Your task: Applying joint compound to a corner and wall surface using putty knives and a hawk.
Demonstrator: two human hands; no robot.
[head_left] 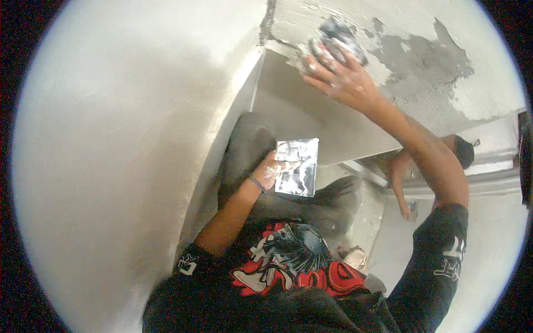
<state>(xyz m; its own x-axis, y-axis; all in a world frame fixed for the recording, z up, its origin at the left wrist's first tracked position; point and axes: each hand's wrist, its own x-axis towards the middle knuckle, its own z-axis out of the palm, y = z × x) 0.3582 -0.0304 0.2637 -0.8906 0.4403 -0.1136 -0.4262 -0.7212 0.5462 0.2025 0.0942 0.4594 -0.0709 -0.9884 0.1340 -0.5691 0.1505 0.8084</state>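
Observation:
My right hand is raised high, fingers closed on a dark tool smeared with white putty. Motion blurs the tool, so its exact kind does not show. It is up against the pale wall, beside the corner edge. Down over my lap, my left hand grips the left side of a flat rectangular plate. White putty lies in streaks on its shiny dark face. Both hands have white smears on the fingers, and a dark band circles my left wrist.
A grey unplastered patch spreads right of my raised hand. Close on my left stands a smooth pale wall. At the right, another person's hand holds a small grey item. A pale lump lies beside my leg.

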